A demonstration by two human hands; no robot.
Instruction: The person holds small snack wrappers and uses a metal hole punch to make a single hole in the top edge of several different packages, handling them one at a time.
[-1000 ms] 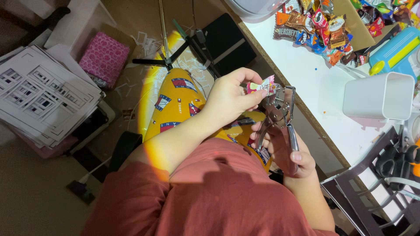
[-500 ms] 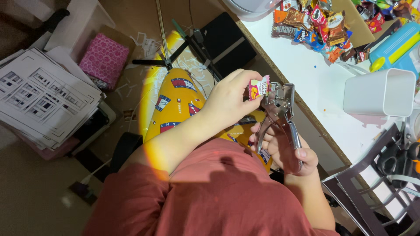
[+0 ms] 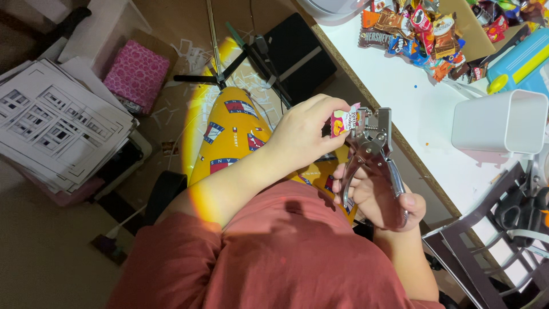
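now the left hand (image 3: 300, 134) has slid the pinched candy packet (image 3: 345, 120) into the punch's (image 3: 372, 157) mouth, right hand (image 3: 383, 200) clenching its handles by the table edge (image 3: 400, 149).

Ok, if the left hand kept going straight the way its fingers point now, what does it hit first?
The left hand pinches a small pink candy packet whose edge already sits at the head of the metal hole punch, held by the right hand. So it would likely meet the punch first, with the white table beyond.

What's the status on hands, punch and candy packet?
Left hand pinches candy packet into punch head. Right hand wraps metal hole punch handles. Nothing in the way.
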